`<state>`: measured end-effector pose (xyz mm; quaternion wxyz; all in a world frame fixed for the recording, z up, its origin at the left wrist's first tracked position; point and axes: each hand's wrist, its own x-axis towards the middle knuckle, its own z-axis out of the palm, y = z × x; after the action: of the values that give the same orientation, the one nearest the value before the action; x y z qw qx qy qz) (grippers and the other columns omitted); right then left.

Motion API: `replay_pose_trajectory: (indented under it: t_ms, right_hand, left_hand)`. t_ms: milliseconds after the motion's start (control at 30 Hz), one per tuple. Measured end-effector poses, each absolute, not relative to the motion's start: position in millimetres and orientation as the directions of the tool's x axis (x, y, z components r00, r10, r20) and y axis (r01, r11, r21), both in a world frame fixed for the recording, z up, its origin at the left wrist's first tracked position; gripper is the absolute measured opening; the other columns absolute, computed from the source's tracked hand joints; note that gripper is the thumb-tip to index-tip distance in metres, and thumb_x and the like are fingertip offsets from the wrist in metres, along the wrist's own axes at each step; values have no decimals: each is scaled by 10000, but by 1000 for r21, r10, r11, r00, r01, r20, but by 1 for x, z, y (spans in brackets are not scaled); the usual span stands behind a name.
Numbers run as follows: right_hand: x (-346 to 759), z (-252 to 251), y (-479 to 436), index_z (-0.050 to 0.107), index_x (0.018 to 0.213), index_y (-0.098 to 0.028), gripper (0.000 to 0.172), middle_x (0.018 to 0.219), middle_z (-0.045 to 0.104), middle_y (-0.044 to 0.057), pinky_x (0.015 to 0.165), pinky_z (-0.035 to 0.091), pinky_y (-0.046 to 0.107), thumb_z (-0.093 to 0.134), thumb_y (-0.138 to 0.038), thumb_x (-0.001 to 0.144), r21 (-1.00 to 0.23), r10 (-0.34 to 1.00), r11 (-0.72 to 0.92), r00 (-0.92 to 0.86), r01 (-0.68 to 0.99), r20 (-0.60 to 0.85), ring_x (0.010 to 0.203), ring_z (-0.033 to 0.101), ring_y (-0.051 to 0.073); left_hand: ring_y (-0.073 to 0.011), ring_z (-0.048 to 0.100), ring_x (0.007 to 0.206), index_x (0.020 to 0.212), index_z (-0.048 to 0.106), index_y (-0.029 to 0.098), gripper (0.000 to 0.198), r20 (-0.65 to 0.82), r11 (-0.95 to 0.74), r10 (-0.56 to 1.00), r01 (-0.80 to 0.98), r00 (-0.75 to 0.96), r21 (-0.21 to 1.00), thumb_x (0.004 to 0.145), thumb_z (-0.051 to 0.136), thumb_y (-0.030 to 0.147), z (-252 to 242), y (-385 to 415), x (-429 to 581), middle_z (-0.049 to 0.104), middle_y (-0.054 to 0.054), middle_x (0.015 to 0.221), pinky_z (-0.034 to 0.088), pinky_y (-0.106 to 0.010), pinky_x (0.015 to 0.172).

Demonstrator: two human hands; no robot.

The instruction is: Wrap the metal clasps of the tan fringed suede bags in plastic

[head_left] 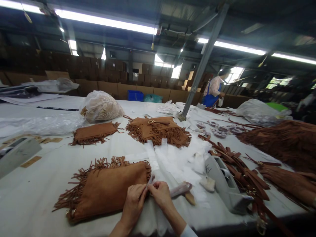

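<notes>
A tan fringed leather bag lies flat on the white-covered table, its fringe spread to the left and along the far edge. At its right end, my left hand and my right hand meet with fingertips pinched together. Between them is a thin, pale wrapping strip, which sticks up by the bag's corner. What lies under the fingertips is hidden. Just right of my right hand rests another wrapped strap piece, beside a small tan piece.
Two more fringed pieces, a small pouch and a bag with a clasp, lie farther back. Grey tape dispensers stand right and left. Brown straps and piled fringed leather fill the right. A post rises behind; a person stands beyond.
</notes>
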<state>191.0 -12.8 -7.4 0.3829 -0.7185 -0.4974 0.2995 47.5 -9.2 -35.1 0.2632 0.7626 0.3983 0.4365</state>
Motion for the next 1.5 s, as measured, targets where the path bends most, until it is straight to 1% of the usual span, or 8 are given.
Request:
replay_pose_trajectory:
  t_ms: [267, 367, 600, 867, 1033, 1200, 1367, 1500]
  right_hand:
    - [200, 14, -13, 533, 486, -160, 240, 473, 442, -43, 481, 280, 226, 601, -263, 692, -831, 994, 57, 42, 553, 96, 517, 401, 105]
    - [203, 20, -11, 566, 509, -160, 248, 496, 480, -42, 502, 320, 211, 589, -275, 727, -847, 993, 108, -22, 521, 113, 529, 443, 105]
    - [211, 18, -25, 708, 931, -158, 323, 749, 699, 70, 614, 478, 295, 508, -382, 810, -880, 880, -71, 446, 469, 167, 652, 622, 207]
    - [159, 13, -27, 672, 1015, -192, 279, 738, 722, 30, 643, 506, 274, 575, -261, 762, -953, 960, 32, 256, 301, 114, 680, 663, 201]
    - [155, -3, -20, 649, 1026, -180, 294, 896, 726, 78, 731, 530, 314, 601, -277, 753, -985, 936, 56, 335, 162, 108, 786, 680, 221]
    - [152, -6, -17, 582, 1069, -197, 312, 929, 699, 58, 872, 486, 333, 577, -261, 764, -992, 974, 118, 199, -55, 105, 904, 652, 205]
    - [163, 18, -7, 542, 1136, -172, 424, 749, 659, 14, 579, 470, 230, 565, -305, 734, -936, 995, -81, 31, -343, -97, 642, 602, 142]
    - [187, 31, -10, 623, 1023, -167, 407, 823, 674, 45, 557, 439, 237, 568, -444, 729, -966, 977, -80, 174, -246, -125, 621, 559, 135]
  left_hand:
    - [-179, 550, 647, 660, 601, 183, 326, 280, -438, 832, 256, 478, 862, 897, 483, 372, -22, 11, 41, 606, -20, 638, 417, -282, 656]
    - [-164, 520, 628, 674, 564, 177, 331, 231, -337, 861, 169, 453, 926, 890, 471, 409, -26, 12, 40, 567, -7, 640, 405, -254, 609]
    - [-196, 560, 683, 743, 577, 190, 281, 222, -274, 947, 223, 232, 936, 885, 449, 395, -31, 4, 46, 595, -14, 690, 429, -288, 670]
    - [-237, 579, 785, 724, 579, 216, 246, 374, -426, 905, 434, 203, 794, 885, 407, 287, -43, 0, 49, 650, -66, 792, 433, -367, 775]
    - [-235, 583, 756, 650, 549, 215, 289, 361, -410, 912, 399, 194, 820, 882, 417, 324, -44, 0, 47, 640, -62, 737, 445, -372, 766]
    - [-247, 611, 804, 764, 635, 199, 282, 325, -358, 933, 327, 154, 874, 867, 451, 386, -44, 3, 45, 663, -76, 787, 473, -368, 775]
    - [-261, 616, 879, 834, 670, 187, 301, 299, -345, 934, 270, 195, 899, 854, 483, 421, -45, 6, 42, 685, -89, 883, 475, -375, 817]
    - [-243, 596, 801, 710, 619, 191, 324, 289, -343, 936, 326, 202, 881, 863, 457, 426, -45, 6, 43, 652, -69, 781, 462, -366, 784]
